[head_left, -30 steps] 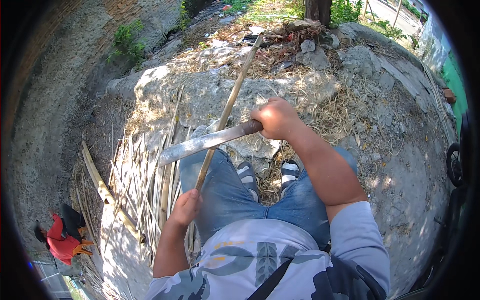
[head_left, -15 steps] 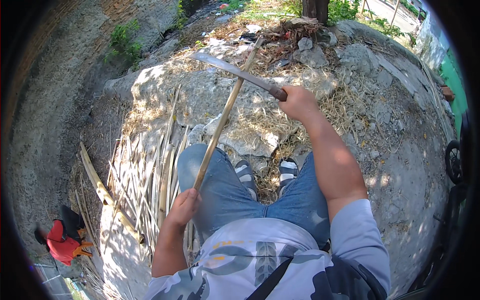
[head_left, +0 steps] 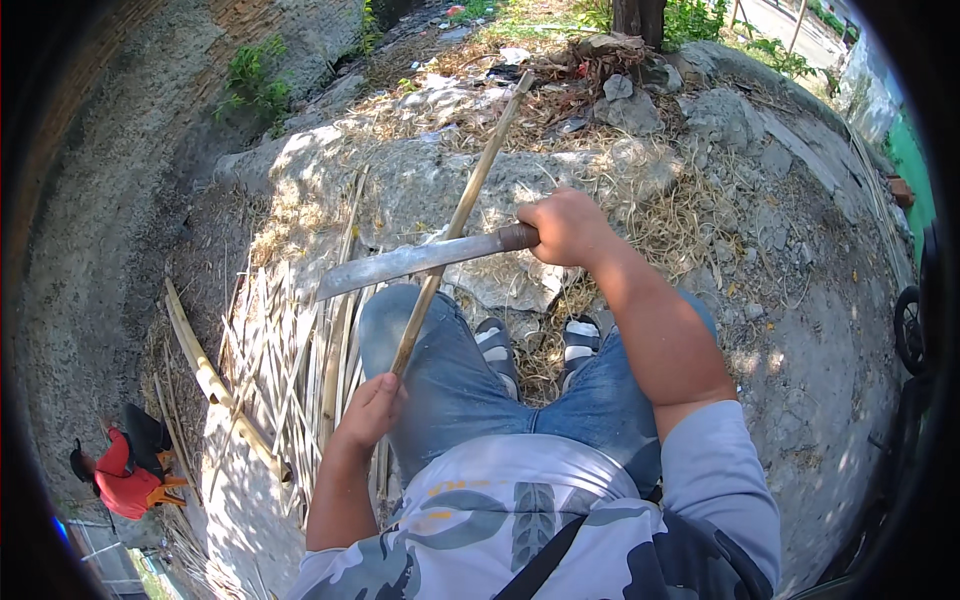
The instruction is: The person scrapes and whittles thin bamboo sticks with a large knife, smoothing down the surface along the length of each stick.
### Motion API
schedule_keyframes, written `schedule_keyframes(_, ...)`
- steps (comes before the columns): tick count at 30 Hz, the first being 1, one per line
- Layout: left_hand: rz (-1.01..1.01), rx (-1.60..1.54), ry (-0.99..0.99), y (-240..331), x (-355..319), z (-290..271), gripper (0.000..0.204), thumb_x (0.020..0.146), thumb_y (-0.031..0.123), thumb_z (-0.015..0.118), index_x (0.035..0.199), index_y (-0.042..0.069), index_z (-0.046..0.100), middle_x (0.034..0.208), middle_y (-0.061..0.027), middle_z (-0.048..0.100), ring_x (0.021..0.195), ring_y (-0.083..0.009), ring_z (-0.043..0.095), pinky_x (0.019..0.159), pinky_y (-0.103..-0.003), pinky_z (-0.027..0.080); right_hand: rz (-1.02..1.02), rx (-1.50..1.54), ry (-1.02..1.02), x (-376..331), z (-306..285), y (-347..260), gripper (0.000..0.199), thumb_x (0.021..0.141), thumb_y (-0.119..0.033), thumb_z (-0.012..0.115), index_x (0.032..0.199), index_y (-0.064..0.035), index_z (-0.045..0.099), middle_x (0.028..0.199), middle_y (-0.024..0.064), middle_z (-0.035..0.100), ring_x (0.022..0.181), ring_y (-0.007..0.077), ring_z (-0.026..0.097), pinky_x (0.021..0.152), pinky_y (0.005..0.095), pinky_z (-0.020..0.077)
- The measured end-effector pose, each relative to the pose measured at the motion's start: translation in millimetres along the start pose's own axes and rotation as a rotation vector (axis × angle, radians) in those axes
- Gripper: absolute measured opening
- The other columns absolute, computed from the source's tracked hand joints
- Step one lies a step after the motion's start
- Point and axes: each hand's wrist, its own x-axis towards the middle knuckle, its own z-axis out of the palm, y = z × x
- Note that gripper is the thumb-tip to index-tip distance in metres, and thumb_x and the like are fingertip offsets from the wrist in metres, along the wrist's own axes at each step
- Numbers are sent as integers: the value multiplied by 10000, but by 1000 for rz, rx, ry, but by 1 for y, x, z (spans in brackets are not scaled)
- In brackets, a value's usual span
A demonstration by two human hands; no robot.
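Observation:
My left hand point(head_left: 375, 408) is closed round the lower end of a long bamboo strip point(head_left: 465, 205), which slants up and away to the right over my left knee. In my right hand point(head_left: 567, 228) is the dark handle of a machete point(head_left: 400, 263). Its broad blade points left and crosses the strip around the middle, its flat turned partly upward. Whether the edge bites into the bamboo or only rests against it, I cannot tell.
Several split bamboo strips point(head_left: 285, 350) lie on the ground left of my legs, beside a thicker bamboo pole point(head_left: 215, 385). A person in red point(head_left: 128, 480) sits at the far left. Ahead are a rough stone slab point(head_left: 400, 190) and pale shavings point(head_left: 650, 215). A wheel point(head_left: 908, 328) stands at right.
The machete has come down along the strip toward me, its blade swinging from up-left to nearly level. My right hand moved nearer and slightly left; my left hand stays almost in place.

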Motion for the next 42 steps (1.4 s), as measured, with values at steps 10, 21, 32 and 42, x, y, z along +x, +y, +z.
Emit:
schedule_keyframes(10, -6, 3, -11, 3, 3, 1, 416, 1083, 424, 455, 874, 89, 588, 637, 67, 436, 547, -53, 382, 511, -231, 305, 638, 207, -44, -5, -1, 49, 251, 800, -265, 687, 1010, -129, 701, 956, 153, 719, 932, 347, 696, 823, 471, 546)
schedule_keyframes(21, -1, -44, 17, -6, 1, -1, 443, 1081, 458, 441, 882, 89, 585, 637, 75, 388, 535, -53, 337, 493, -242, 264, 442, 118, 29, -1, -23, 31, 235, 790, -262, 698, 996, -147, 692, 940, 120, 709, 948, 335, 690, 826, 482, 543)
schedule_keyframes(32, 64, 1, 30, -12, 4, -1, 438, 1086, 443, 439, 868, 90, 580, 663, 63, 451, 565, -50, 398, 522, -230, 318, 81, -63, 90, 0, -5, 21, 153, 689, -216, 734, 794, -150, 645, 727, 105, 667, 750, 345, 666, 733, 473, 521)
schedule_keyframes(42, 32, -8, -23, -8, 5, -5, 418, 1088, 419, 441, 864, 92, 574, 649, 67, 435, 553, -55, 386, 510, -235, 309, 583, 104, 24, -10, -26, 45, 262, 784, -233, 672, 1027, -145, 713, 949, 125, 723, 930, 339, 697, 817, 476, 551)
